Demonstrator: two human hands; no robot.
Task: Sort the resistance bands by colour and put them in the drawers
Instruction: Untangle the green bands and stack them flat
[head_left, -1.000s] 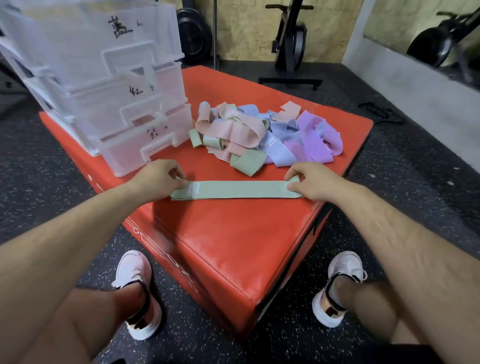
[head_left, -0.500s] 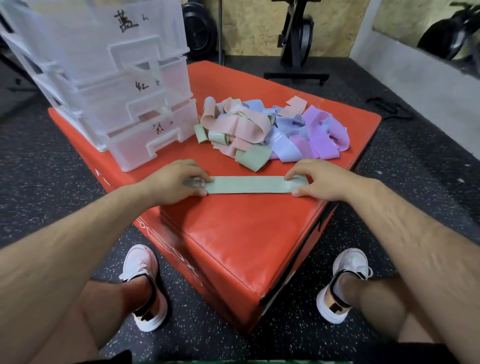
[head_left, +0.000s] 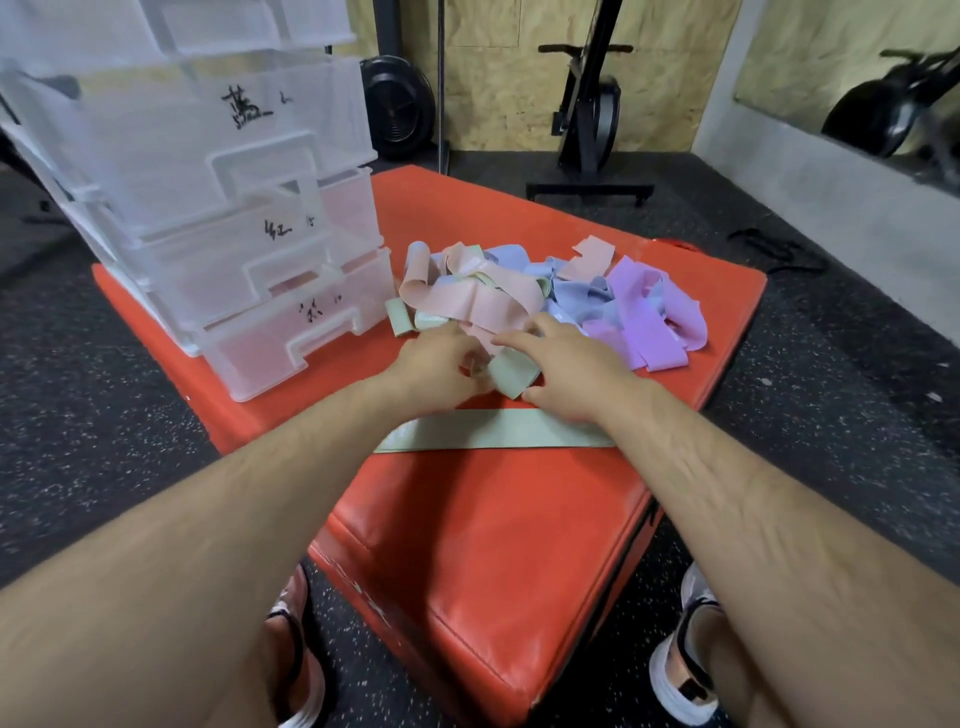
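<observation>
A flattened green band (head_left: 493, 435) lies across the red padded box (head_left: 493, 545), just behind my forearms. Beyond it is a tangled pile of pink (head_left: 488, 301), blue (head_left: 576, 296) and purple bands (head_left: 654, 332), with a folded green band (head_left: 511, 375) at its near edge. My left hand (head_left: 434, 361) has curled fingers pinching that folded green band's left side. My right hand (head_left: 569, 366) rests on the pile's near edge with straight fingers, over the same band. A stack of clear plastic drawers (head_left: 249, 249) with handwritten labels stands at the left of the box.
Another small green band end (head_left: 399, 318) sticks out beside the bottom drawer (head_left: 291, 340). The box's front corner points at my feet (head_left: 685, 670). Dark rubber floor surrounds the box, and gym machines (head_left: 592, 104) stand by the back wall.
Both hands let go of the flattened green band's ends and moved forward to the pile's near edge. The flattened band stays on the box. The view tilted closer.
</observation>
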